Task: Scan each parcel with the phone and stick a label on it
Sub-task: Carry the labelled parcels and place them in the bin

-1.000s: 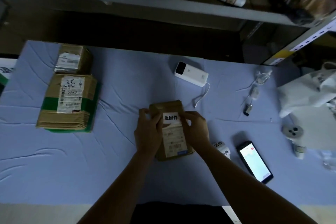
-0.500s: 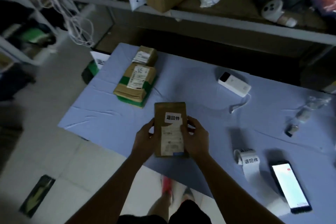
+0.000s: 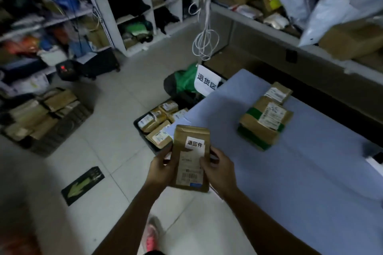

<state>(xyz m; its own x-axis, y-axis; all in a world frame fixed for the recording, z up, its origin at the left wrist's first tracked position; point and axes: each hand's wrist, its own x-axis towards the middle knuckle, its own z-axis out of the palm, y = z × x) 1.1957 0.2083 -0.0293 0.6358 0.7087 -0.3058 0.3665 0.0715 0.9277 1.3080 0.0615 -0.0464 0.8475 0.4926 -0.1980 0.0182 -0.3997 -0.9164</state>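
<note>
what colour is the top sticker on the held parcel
White with black print: the top sticker, head view.

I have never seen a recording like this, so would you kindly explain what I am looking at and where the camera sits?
There is no machine here: a person works with two bare hands. Every picture comes from one wide-angle camera worn on the person's head, looking forward and down, so the arms reach in from the bottom. The left hand and the right hand hold a brown paper parcel by its sides, in the air beside the table. It carries a printed shipping slip and, above that, a white label. On the blue-covered table lie a bigger parcel with green tape and a small parcel just beyond it. On the floor sits a dark tray of further parcels, and shelves stand around.
</note>
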